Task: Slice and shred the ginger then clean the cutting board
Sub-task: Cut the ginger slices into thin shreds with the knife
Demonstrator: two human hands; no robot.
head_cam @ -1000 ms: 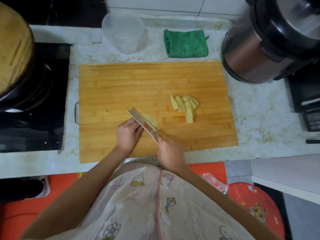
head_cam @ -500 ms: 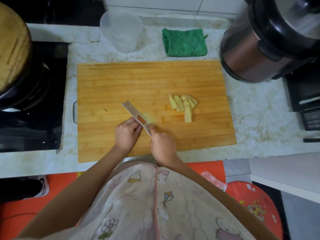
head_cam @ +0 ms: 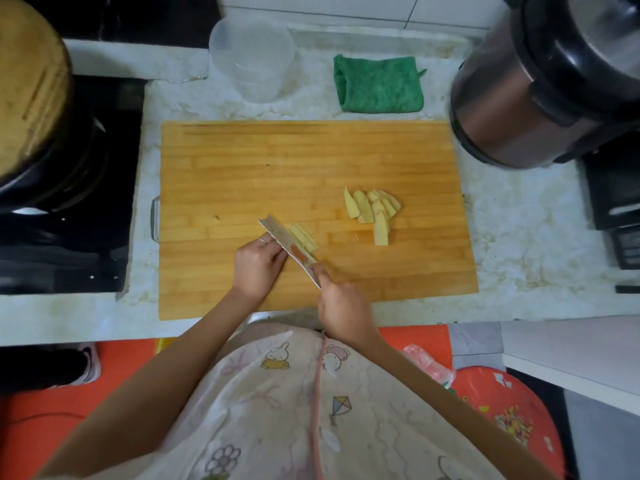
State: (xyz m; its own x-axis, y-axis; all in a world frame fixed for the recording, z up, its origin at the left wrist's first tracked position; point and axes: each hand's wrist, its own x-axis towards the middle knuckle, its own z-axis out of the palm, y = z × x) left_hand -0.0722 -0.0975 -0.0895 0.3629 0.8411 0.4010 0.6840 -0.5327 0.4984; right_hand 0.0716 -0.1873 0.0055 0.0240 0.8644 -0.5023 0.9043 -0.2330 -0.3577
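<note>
A wooden cutting board (head_cam: 277, 161) lies on the marble counter. A pile of pale ginger slices (head_cam: 372, 211) sits right of its middle. A few cut ginger strips (head_cam: 304, 238) lie just right of a patterned knife blade (head_cam: 287, 244). My right hand (head_cam: 341, 308) grips the knife handle at the board's near edge. My left hand (head_cam: 258, 263) has curled fingers pressed against the blade's left side; whatever ginger it holds is hidden beneath the fingers.
A folded green cloth (head_cam: 379, 84) and a clear plastic container (head_cam: 252, 57) sit behind the board. A steel rice cooker (head_cam: 540, 81) stands at the right. At the left is a black stove (head_cam: 65, 209) with a lidded pot (head_cam: 27, 95).
The knife and both hands shifted slightly left and back again while chopping. The strips beside the blade look a little more numerous.
</note>
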